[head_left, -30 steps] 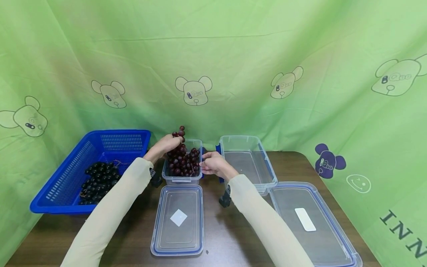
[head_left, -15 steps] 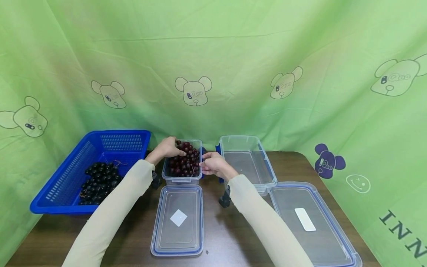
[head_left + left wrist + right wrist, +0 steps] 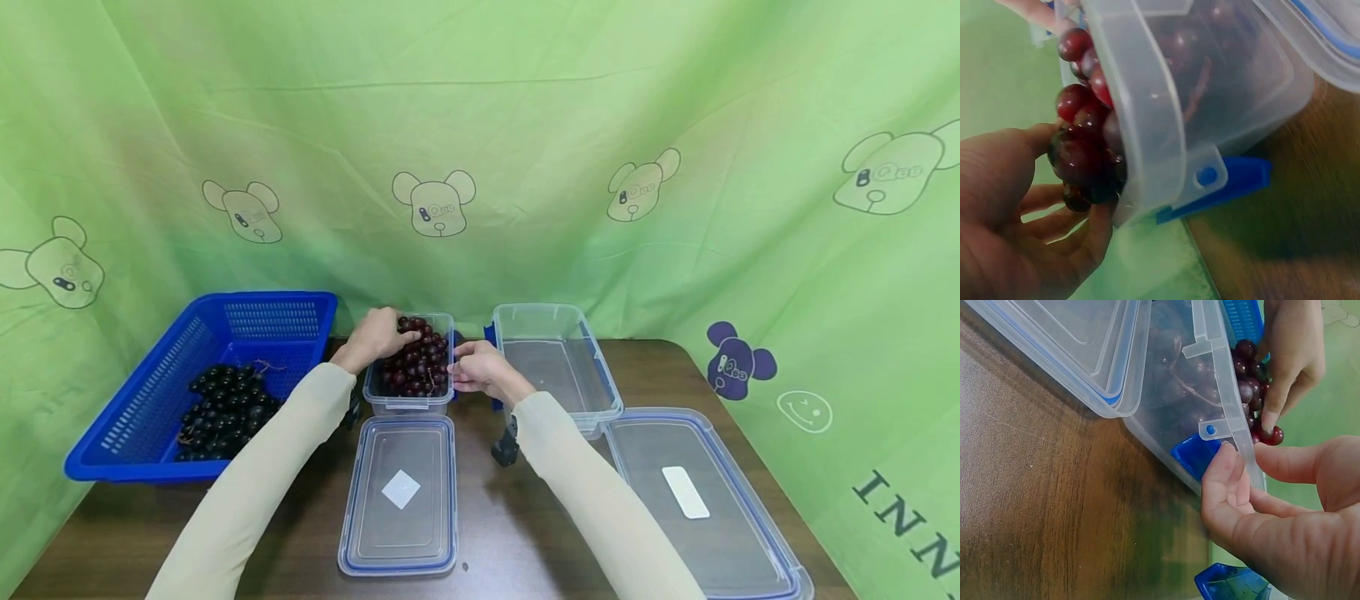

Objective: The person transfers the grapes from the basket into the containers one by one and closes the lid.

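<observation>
Dark red grape bunch (image 3: 416, 360) sits in the small clear plastic box (image 3: 408, 403), some grapes riding over the far rim. Your left hand (image 3: 377, 334) cups those grapes; ease them inward, don't squeeze. Your right hand (image 3: 476, 367) pinches the box's right rim: hold it steady on the brown tabletop (image 3: 495, 508).

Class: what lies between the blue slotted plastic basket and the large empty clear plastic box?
In the head view, the small clear plastic box of red grapes lies there, with the left hand on the grapes and the right hand at its rim.
</observation>
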Demonstrator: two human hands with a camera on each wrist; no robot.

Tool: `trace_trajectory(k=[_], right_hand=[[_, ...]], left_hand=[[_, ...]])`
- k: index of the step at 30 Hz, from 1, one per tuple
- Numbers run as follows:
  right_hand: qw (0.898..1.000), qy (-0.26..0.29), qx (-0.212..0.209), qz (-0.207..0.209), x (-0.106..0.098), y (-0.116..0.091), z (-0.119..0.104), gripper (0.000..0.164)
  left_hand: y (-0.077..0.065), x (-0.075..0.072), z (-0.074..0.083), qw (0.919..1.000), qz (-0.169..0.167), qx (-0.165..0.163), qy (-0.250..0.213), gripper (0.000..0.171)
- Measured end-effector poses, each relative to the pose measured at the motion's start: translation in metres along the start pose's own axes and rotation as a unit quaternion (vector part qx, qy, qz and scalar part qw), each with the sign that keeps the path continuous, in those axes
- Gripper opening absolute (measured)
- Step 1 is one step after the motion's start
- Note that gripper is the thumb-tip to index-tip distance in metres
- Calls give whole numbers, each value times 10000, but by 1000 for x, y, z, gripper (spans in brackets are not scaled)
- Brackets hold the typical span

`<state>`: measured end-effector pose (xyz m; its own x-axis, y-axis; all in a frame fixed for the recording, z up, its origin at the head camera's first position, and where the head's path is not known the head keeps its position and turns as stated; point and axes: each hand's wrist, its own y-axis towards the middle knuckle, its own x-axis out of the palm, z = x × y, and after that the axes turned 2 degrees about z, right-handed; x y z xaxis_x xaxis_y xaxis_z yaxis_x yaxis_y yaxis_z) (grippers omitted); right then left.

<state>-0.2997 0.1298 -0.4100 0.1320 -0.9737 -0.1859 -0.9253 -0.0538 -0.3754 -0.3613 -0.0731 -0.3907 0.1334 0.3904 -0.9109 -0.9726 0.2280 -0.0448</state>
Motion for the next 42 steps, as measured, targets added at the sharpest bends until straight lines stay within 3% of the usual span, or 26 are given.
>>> trace_trajectory(k=[6, 11, 15, 24, 31, 42], right_hand=[[10000, -8, -20, 40, 1, 1, 1, 50], [10000, 71, 20, 14, 3, 0, 1, 51], [10000, 82, 16, 18, 4, 0, 1, 51], [10000, 74, -13, -9, 5, 2, 3, 50], [10000, 11, -71, 36, 3, 1, 2, 49], [9998, -151, -129, 53, 3, -2, -1, 53]], left_hand=[[0, -1, -1, 9997, 122, -204, -9, 46], [-1, 3, -4, 9990, 351, -35, 285, 55], [0, 5, -5, 9977, 463, 40, 496, 52], [5, 2, -2, 9981, 198, -279, 507, 34], [13, 4, -3, 9977, 86, -475, 472, 55], [6, 2, 1, 9982, 170, -443, 356, 53]])
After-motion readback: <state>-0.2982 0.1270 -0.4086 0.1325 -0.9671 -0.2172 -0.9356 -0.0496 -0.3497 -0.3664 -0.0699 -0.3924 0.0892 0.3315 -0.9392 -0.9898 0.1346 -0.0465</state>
